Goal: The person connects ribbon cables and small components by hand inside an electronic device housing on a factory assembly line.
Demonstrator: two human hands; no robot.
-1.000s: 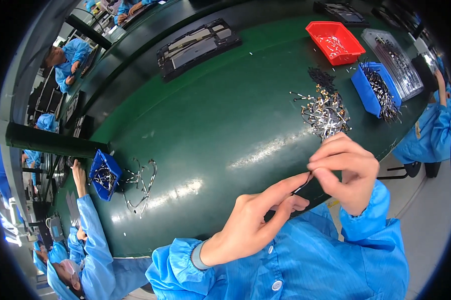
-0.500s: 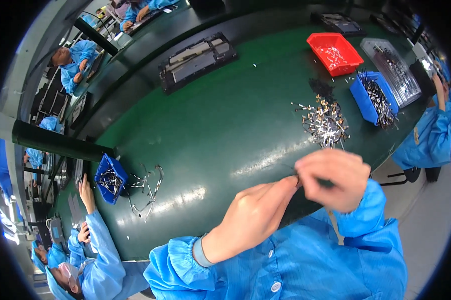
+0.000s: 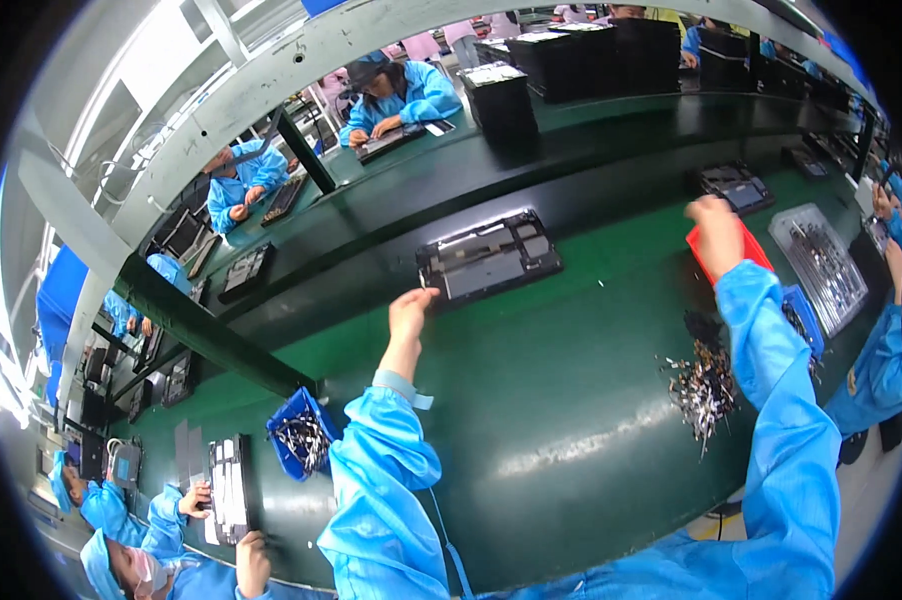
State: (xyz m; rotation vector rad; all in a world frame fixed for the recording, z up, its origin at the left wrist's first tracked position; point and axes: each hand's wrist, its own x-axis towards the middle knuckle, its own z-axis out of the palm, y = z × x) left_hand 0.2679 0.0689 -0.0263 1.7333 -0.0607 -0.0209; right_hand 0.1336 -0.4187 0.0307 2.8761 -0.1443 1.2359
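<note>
Fingers of the bare left hand [image 3: 408, 315]: narrow, tips drawn together at the near-left corner of a black rectangular device frame [image 3: 491, 258] with grey inset panels; whether they grip it, cannot tell. Left arm: blue cloth sleeve [image 3: 383, 490] rising from 7 o'clock of the view, grey-blue wristband [image 3: 396, 382], hand pointing toward 1. Right hand [image 3: 719, 238]: over a red plastic tray [image 3: 755, 248] near 3 o'clock, arm reaching up from 4, knuckles uppermost; fingertips blurred, their spread and any hold cannot be told. Device frame: just past 1 o'clock, close to centre, flat on the dark green bench [image 3: 561, 395]. Loose heap of short black-and-silver cables [image 3: 706, 392]: between 3 and 4. Blue plastic bin [image 3: 296, 405] of similar cables: between 7 and 8. Grey-white metal beam [image 3: 271, 75], 11 o'clock: small dark marks, too small to read.
</note>
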